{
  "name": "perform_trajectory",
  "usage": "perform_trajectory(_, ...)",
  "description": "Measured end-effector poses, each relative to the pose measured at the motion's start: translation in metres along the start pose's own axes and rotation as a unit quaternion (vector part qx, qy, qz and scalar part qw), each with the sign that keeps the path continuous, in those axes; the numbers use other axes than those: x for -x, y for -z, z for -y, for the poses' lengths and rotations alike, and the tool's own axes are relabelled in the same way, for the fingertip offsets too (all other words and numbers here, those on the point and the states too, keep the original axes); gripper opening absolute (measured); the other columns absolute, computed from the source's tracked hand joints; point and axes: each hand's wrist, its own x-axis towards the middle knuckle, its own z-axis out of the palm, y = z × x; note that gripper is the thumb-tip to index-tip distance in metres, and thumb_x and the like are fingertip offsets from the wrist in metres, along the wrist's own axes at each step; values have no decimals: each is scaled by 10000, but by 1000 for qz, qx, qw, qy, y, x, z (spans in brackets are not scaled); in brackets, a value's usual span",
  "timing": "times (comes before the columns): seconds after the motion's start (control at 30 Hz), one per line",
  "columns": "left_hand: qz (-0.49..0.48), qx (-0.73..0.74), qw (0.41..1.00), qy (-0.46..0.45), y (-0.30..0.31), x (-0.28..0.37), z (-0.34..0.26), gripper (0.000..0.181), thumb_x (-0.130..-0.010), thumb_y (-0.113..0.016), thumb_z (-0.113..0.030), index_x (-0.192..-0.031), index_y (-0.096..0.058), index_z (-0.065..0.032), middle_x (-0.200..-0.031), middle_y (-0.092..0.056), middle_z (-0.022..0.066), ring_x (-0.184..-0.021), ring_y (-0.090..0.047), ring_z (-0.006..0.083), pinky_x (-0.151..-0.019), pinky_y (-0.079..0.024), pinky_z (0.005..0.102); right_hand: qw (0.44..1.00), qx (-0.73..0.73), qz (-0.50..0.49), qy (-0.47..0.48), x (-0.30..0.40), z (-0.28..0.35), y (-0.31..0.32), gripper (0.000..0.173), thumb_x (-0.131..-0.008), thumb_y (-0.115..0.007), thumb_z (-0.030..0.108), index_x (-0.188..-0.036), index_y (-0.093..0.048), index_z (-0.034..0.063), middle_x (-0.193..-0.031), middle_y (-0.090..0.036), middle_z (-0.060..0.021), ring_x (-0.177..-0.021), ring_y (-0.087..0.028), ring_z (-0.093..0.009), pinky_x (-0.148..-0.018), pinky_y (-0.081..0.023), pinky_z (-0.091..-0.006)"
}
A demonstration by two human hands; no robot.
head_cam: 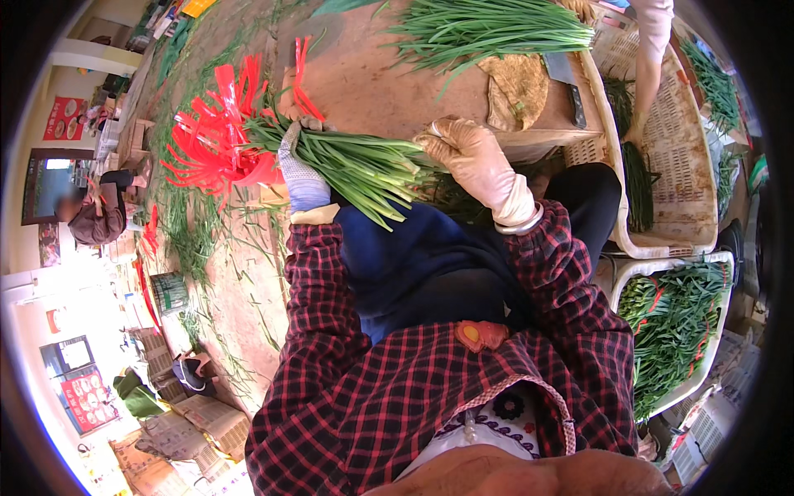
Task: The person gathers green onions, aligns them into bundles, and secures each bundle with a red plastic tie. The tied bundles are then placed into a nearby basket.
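Note:
A loose bunch of garlic chives (363, 167) lies across my left hand (304, 164), which is wrapped around it in a knitted glove. The pale stalk ends point right, fanning out above my lap. My right hand (481, 164), in a cream rubber glove, is curled beside those ends; whether its fingertips pinch a stalk is hidden. Just left of the bunch, red plastic tie strips (229, 136) spread from a red holder. Beyond my hands, a larger pile of chives (490, 31) rests on the wooden board (378, 80).
A cleaver (567, 80) and a brown cloth (518, 90) lie at the board's right edge. At right, another person's arm (648, 80) reaches into a plastic crate (676, 149). A nearer crate (667, 406) holds tied green bundles (676, 322). Someone sits far left (102, 211).

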Motion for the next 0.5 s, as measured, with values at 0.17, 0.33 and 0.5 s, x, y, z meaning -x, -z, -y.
perform_trajectory(0.17,-18,-16,1000,17,-35,17,3,134,-900,-581,-205,-840,-539,-92,-727,-531,27,-743,-526,197,-778,-456,351,994,-52,-91,25,18,-14,-2,195,-799,-755,124,-905,-686,-24,-851,-651,-145,-790,-609,-273,-715,-481,-360)
perform_trajectory(0.33,-19,11,1000,10,-20,11,8,128,-925,-512,-175,-826,-484,-98,-684,-476,22,-709,-475,207,-737,-453,343,985,-63,-155,-39,38,-5,19,135,-776,-774,98,-818,-696,-3,-763,-623,-99,-740,-568,-192,-680,-457,-301)
perform_trajectory(0.5,-40,14,999,-9,-18,10,-3,138,-910,-529,-164,-803,-503,-82,-688,-503,22,-677,-508,170,-847,-455,358,930,319,-170,64,61,-1,46,242,-692,-735,73,-915,-642,85,-1011,-608,-114,-979,-580,-324,-808,-474,-430)
